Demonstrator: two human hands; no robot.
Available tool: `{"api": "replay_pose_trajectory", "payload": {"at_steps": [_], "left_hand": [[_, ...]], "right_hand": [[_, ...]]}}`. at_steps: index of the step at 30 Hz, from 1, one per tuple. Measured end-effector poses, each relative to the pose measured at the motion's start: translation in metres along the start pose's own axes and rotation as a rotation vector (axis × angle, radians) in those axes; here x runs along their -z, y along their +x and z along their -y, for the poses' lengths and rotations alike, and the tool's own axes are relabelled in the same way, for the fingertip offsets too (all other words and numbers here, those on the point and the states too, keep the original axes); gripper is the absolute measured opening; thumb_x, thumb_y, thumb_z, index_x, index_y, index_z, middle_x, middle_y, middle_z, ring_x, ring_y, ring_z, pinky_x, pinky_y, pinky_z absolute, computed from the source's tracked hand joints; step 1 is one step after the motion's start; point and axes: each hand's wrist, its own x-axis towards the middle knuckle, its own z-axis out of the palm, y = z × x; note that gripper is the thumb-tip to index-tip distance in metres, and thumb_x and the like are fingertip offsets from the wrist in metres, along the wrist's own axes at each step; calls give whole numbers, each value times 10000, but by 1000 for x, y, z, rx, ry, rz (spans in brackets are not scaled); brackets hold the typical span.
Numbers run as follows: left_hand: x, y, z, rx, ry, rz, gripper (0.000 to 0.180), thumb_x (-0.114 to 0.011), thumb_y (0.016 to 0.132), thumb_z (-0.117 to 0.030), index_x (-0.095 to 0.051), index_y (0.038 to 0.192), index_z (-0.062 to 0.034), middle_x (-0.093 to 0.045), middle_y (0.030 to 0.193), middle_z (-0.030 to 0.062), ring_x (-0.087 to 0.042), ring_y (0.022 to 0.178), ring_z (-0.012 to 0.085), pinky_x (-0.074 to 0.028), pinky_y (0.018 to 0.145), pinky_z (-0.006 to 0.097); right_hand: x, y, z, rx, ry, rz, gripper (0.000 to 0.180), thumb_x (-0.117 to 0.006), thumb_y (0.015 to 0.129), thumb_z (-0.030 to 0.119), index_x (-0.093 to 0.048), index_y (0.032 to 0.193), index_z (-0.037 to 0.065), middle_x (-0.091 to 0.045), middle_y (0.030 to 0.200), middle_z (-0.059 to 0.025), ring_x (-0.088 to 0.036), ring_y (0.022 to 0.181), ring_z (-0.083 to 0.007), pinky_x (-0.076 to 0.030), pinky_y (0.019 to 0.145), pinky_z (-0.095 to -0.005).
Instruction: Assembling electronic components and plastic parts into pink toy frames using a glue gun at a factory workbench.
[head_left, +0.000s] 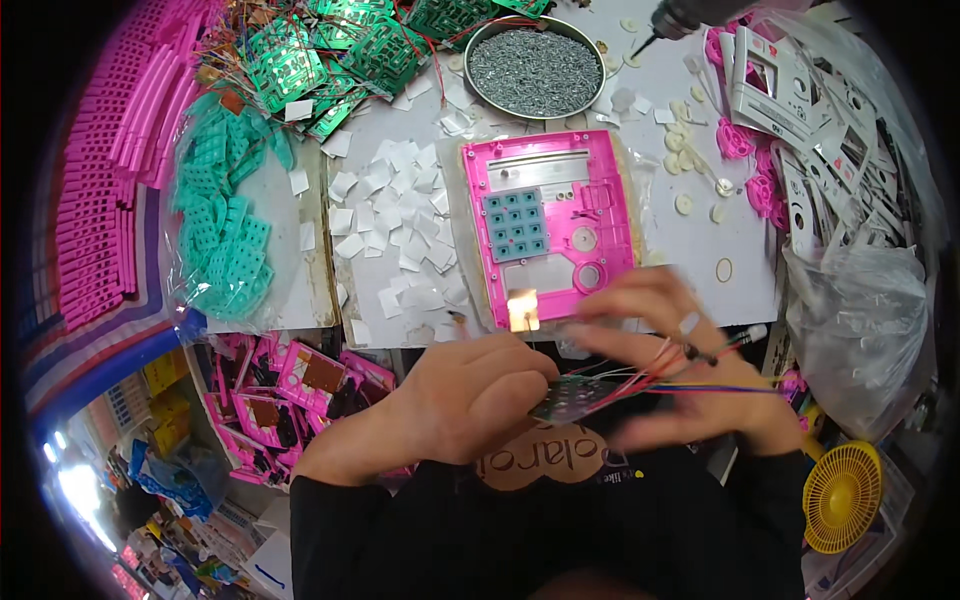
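Observation:
Close to my body, my left hand (465, 395) is closed on the edge of a small circuit board (572, 402). Several coloured wires (665, 380) trail from the board to the right. Around those wires, my right hand (735, 375) has its fingers spread, blurred by motion, and I see no firm grip. Just beyond both hands lies a pink plastic casing (630, 225), its inside facing up. A blue-grey rubber keypad (514, 225) sits in its left half. A brightly lit small square (523, 310) shows at the casing's near edge.
White paper squares (400, 205) are scattered left of the casing. Behind are a round tray of screws (537, 70), green circuit boards (285, 70) and an electric screwdriver (665, 25). Teal keypads (225, 220) lie left, white panels (830, 150) right, and pink casings (300, 385) fill a bin below.

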Motion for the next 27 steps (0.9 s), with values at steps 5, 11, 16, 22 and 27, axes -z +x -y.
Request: {"api": "replay_pose_trajectory", "payload": {"at_steps": [5, 11, 16, 22, 27], "left_hand": [[-14, -35, -8, 638, -861, -104, 755, -576, 1005, -13, -108, 1591, -96, -588, 1248, 147, -619, 861, 114, -552, 689, 282], [-31, -30, -1, 739, -1111, -314, 918, -599, 1005, -77, 69, 1633, -124, -537, 1382, 199, -637, 903, 168, -524, 816, 310], [-23, -33, -1, 753, -1025, -201, 938, -610, 976, -14, 48, 1636, -123, -545, 1380, 193, -634, 968, 157, -503, 881, 312], [-3, -30, -9, 848, -789, -43, 950, -704, 923, -34, -74, 1631, -97, -667, 1179, 158, -652, 900, 147, -516, 821, 299], [31, -15, -12, 921, -38, 71, 780, -803, 833, -93, -425, 1513, -39, -713, 892, 102, -681, 783, 222, -545, 731, 340]], "right_hand": [[-6, 45, -27, -185, 495, -21, 233, -653, 942, 82, -681, 1159, 2, -685, 924, -77, -654, 834, -140, -521, 718, -303], [-7, 88, -72, -338, 484, -80, 383, -714, 918, 96, -618, 1270, -18, -687, 1057, -74, -650, 870, -107, -559, 782, -281], [-1, 99, -77, -437, 220, -6, 397, -731, 883, 100, -622, 1248, -12, -698, 915, -152, -687, 809, -194, -551, 726, -325], [-7, 105, -77, -233, -40, -44, 370, -731, 850, 105, -631, 1188, -8, -710, 890, -198, -703, 819, -355, -548, 727, -421], [-1, 111, -73, -275, -128, 18, 399, -744, 835, 119, -607, 1190, -2, -711, 916, -207, -688, 872, -414, -541, 768, -464]]}}
